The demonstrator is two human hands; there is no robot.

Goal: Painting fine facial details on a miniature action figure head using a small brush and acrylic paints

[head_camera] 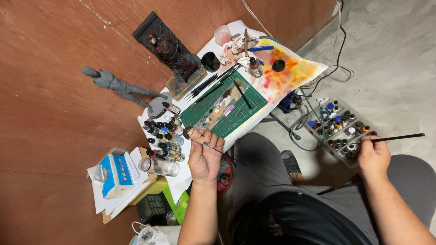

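1. Our left hand [205, 159] is closed around a thin stick with a small painted figure head [190, 132] on its tip. The little head sits up above our fingers, just over the near edge of the desk [59, 104].

2. Our right hand [373, 156] is pinched shut on a thin black paintbrush [399, 137]. The brush lies almost flat and points out to the right. This hand is well apart from the left one, over a clear tray of small paint bottles [341, 127] that sits on the floor [390, 59].

3. Just beside the little head stand rows of paint dropper bottles [162, 136]. Behind them lies a green cutting mat [229, 109] with more brushes on it. A grey unpainted figure [116, 85] and a dark statue on a base [170, 50] are farther back.

4. What could go wrong? We think the little head could bump the dropper bottles, since they are so close. Wet paint could smear, or a bottle could tip over.

5. The stick is thin. If our left grip goes loose, the head could turn or drop into our lap.

6. The brush tip could drip onto the floor or the tray if it is full of paint. We cannot tell if it is wet.
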